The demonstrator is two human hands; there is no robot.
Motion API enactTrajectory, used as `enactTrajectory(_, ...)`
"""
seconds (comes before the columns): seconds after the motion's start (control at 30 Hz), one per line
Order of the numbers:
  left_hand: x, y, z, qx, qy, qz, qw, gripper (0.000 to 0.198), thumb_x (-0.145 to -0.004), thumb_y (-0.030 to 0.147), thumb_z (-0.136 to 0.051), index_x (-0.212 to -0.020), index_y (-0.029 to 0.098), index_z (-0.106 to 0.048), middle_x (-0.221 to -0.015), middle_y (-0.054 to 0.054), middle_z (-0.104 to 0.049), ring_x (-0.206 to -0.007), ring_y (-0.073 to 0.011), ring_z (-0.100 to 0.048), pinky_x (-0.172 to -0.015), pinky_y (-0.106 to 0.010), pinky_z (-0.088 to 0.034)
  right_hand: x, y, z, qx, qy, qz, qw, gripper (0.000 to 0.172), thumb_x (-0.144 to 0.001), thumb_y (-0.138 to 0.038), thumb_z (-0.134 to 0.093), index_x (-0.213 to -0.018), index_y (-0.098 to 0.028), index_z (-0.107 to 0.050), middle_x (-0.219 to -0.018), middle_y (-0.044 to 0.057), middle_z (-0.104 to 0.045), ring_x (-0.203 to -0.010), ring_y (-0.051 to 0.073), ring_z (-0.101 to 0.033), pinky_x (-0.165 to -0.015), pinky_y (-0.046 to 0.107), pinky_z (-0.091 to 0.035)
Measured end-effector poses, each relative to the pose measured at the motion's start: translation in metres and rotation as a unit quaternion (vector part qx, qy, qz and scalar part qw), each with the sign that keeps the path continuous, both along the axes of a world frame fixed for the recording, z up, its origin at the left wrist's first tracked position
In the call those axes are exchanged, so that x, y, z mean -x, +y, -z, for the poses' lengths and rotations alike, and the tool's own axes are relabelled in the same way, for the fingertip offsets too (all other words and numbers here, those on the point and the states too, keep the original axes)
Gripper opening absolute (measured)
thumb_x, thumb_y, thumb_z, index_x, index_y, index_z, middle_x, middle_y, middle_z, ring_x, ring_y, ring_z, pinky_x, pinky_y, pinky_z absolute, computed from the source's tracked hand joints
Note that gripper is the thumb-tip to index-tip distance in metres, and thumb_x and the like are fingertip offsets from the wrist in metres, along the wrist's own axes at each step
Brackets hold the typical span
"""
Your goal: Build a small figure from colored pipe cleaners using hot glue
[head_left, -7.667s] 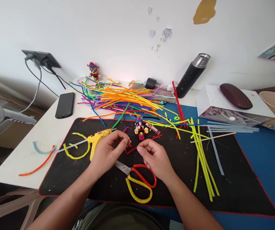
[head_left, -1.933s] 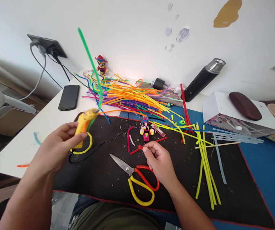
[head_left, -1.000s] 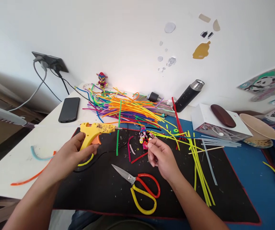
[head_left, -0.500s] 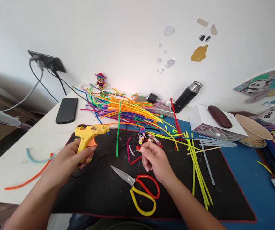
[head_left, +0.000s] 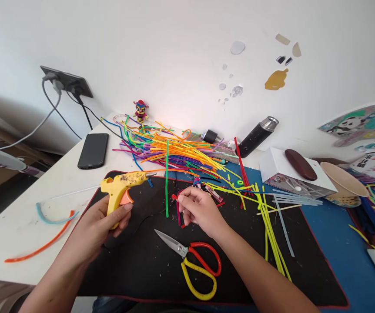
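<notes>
My left hand (head_left: 111, 217) is wrapped round the handle of a yellow hot glue gun (head_left: 122, 182), its metal nozzle pointing right. Between thumb and fingertips, my right hand (head_left: 199, 208) pinches a small red piece (head_left: 174, 197), perhaps bent pipe cleaner. The piece is apart from the nozzle. Below the hands, scissors (head_left: 182, 251) with one red and one yellow handle lie on the black mat (head_left: 135, 269). A green pipe cleaner (head_left: 167, 178) lies between the hands. Behind my right hand is a small colourful figure (head_left: 197, 183), partly hidden.
A heap of coloured pipe cleaners (head_left: 181, 150) lies at the back, near a small finished figure (head_left: 140, 111). A phone (head_left: 93, 150) is at left. A black thermos (head_left: 257, 137), white box (head_left: 272, 174) and bowl (head_left: 344, 178) stand right. Yellow pipe cleaners (head_left: 272, 234) lie on the mat's right.
My right hand has moved left with the red piece, closer to the glue gun. The glue gun stays in my left hand. The view has shifted slightly.
</notes>
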State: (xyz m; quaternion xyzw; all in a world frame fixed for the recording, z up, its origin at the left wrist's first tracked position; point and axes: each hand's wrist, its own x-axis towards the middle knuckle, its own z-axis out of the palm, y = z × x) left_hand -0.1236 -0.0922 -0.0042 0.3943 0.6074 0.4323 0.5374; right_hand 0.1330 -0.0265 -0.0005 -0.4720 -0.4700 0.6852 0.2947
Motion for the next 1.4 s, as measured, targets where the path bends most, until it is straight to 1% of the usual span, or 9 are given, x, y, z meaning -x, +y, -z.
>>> enactTrajectory(0.17, 0.001, -0.002, -0.001, 0.006, -0.022, 0.008, 1.0, 0.051, -0.086, 0.062, -0.074, -0.071, 0.02, -0.05, -0.056, 0.004, -0.053, -0.045, -0.0082, -0.041, -0.044, -0.022, -0.029, 0.012, 0.021, 0.005, -0.042, -0.057, -0.008, 0.997, 0.027, -0.088, -0.045, -0.072, -0.087, -0.019, -0.064, -0.088, 0.001, -0.07, -0.048, 0.01, -0.069, -0.037, 0.018, -0.029)
enactTrajectory(0.37, 0.005, -0.008, 0.014, 0.007, -0.073, -0.012, 0.997, 0.047, -0.087, 0.06, -0.075, -0.076, 0.02, -0.051, -0.054, 0.005, -0.052, -0.042, -0.0074, -0.038, -0.041, -0.022, -0.022, 0.023, 0.033, 0.01, -0.028, -0.086, -0.044, 0.995, 0.024, -0.089, -0.042, -0.071, -0.086, -0.02, -0.062, -0.09, 0.002, -0.069, -0.056, 0.015, -0.076, -0.035, 0.017, -0.033)
enactTrajectory(0.47, 0.003, -0.01, 0.011, 0.013, -0.087, -0.011, 0.996, 0.049, -0.087, 0.059, -0.076, -0.072, 0.02, -0.05, -0.053, 0.005, -0.051, -0.042, -0.0066, -0.037, -0.041, -0.022, -0.021, 0.029, 0.037, 0.009, -0.018, -0.092, -0.054, 0.994, 0.022, -0.09, -0.04, -0.071, -0.087, -0.02, -0.062, -0.093, 0.003, -0.071, -0.057, 0.015, -0.076, -0.034, 0.016, -0.034)
enactTrajectory(0.67, -0.005, -0.013, -0.007, 0.032, -0.086, -0.028, 0.995, 0.049, -0.088, 0.057, -0.075, -0.068, 0.019, -0.05, -0.052, 0.006, -0.048, -0.043, -0.0059, -0.033, -0.043, -0.022, -0.02, 0.044, 0.044, 0.011, 0.0, -0.086, -0.069, 0.994, 0.018, -0.093, -0.034, -0.068, -0.085, -0.018, -0.065, -0.098, 0.004, -0.075, -0.046, 0.007, -0.066, -0.034, 0.016, -0.034)
enactTrajectory(0.83, 0.002, -0.014, 0.005, 0.018, -0.08, -0.005, 0.997, 0.052, -0.088, 0.061, -0.073, -0.064, 0.019, -0.052, -0.05, 0.004, -0.047, -0.041, -0.0064, -0.032, -0.041, -0.023, -0.02, 0.056, 0.044, 0.015, -0.006, -0.07, -0.064, 0.995, 0.021, -0.091, -0.037, -0.072, -0.084, -0.018, -0.065, -0.093, 0.004, -0.078, -0.042, 0.005, -0.058, -0.035, 0.017, -0.035)
enactTrajectory(1.03, 0.004, -0.015, 0.004, 0.023, -0.079, -0.01, 0.997, 0.052, -0.087, 0.062, -0.073, -0.065, 0.02, -0.053, -0.052, 0.004, -0.048, -0.042, -0.0078, -0.034, -0.041, -0.023, -0.02, 0.052, 0.049, -0.011, -0.11, -0.049, 0.051, 0.991, 0.031, -0.087, -0.049, -0.073, -0.081, -0.019, -0.065, -0.081, 0.002, -0.076, -0.04, 0.006, -0.05, -0.037, 0.02, -0.037)
enactTrajectory(1.17, -0.003, -0.015, -0.004, 0.036, -0.084, -0.033, 0.995, 0.051, -0.085, 0.062, -0.075, -0.068, 0.02, -0.052, -0.052, 0.005, -0.048, -0.044, -0.008, -0.035, -0.044, -0.022, -0.023, 0.041, 0.071, -0.035, -0.168, -0.018, 0.153, 0.974, 0.031, -0.087, -0.049, -0.073, -0.084, -0.02, -0.064, -0.091, 0.005, -0.079, -0.04, 0.007, -0.051, -0.037, 0.022, -0.035)
enactTrajectory(1.27, -0.005, -0.015, 0.001, 0.041, -0.094, -0.009, 0.995, 0.052, -0.083, 0.065, -0.077, -0.071, 0.02, -0.053, -0.051, 0.005, -0.05, -0.044, -0.0084, -0.036, -0.044, -0.022, -0.024, 0.037, 0.092, -0.042, -0.204, 0.006, 0.223, 0.953, 0.03, -0.086, -0.049, -0.075, -0.09, -0.021, -0.064, -0.1, 0.005, -0.079, -0.043, 0.007, -0.056, -0.039, 0.022, -0.036)
enactTrajectory(1.4, -0.007, -0.016, 0.009, 0.038, -0.098, 0.038, 0.994, 0.055, -0.081, 0.067, -0.077, -0.068, 0.021, -0.051, -0.051, 0.004, -0.051, -0.043, -0.0087, -0.037, -0.043, -0.023, -0.026, 0.043, 0.103, -0.032, -0.119, 0.043, 0.235, 0.964, 0.038, -0.08, -0.052, -0.081, -0.095, -0.022, -0.065, -0.111, 0.008, -0.079, -0.056, 0.014, -0.071, -0.039, 0.021, -0.037)
